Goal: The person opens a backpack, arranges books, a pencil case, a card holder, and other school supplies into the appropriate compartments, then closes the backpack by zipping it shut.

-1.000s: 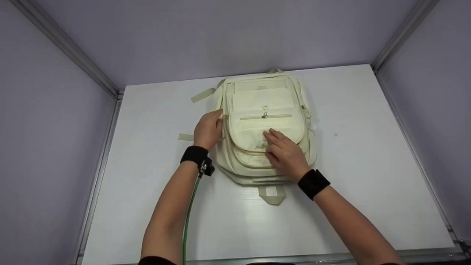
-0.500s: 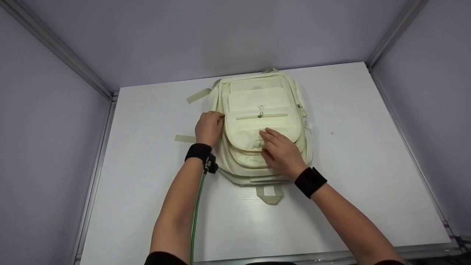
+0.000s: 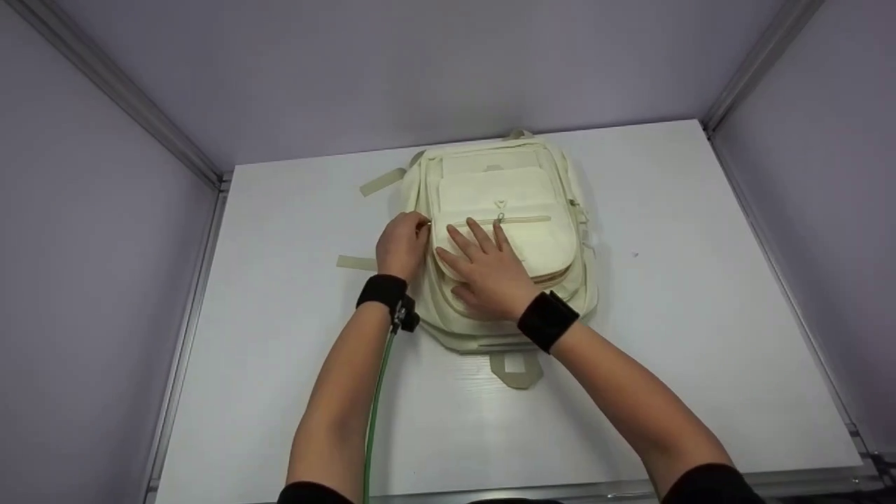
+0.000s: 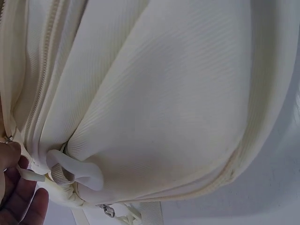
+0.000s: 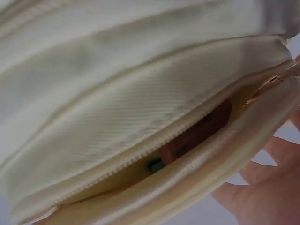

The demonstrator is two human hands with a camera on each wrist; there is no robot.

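A cream backpack [image 3: 504, 189] lies front side up on the white table. At its left side, my left hand [image 3: 402, 245] pinches a small zipper pull [image 4: 29, 175] between thumb and fingers, right at the edge of the front pocket. My right hand [image 3: 493, 276] rests with spread fingers on the lower part of that pocket's front panel. In the right wrist view the pocket's zipper [image 5: 140, 157] gapes along the bottom. Through the gap show a dark reddish-brown thing [image 5: 201, 133] and a small green piece [image 5: 155, 165].
Two strap ends [image 3: 355, 262] stick out on the left, and a webbing loop [image 3: 518, 381] lies below the bag. The white table [image 3: 700, 336] is walled by grey panels on the left, back and right. A green cable [image 3: 374, 420] runs along the left forearm.
My right hand has moved left and spread its fingers over the pocket front. My left hand has shifted slightly right, staying at the bag's left side.
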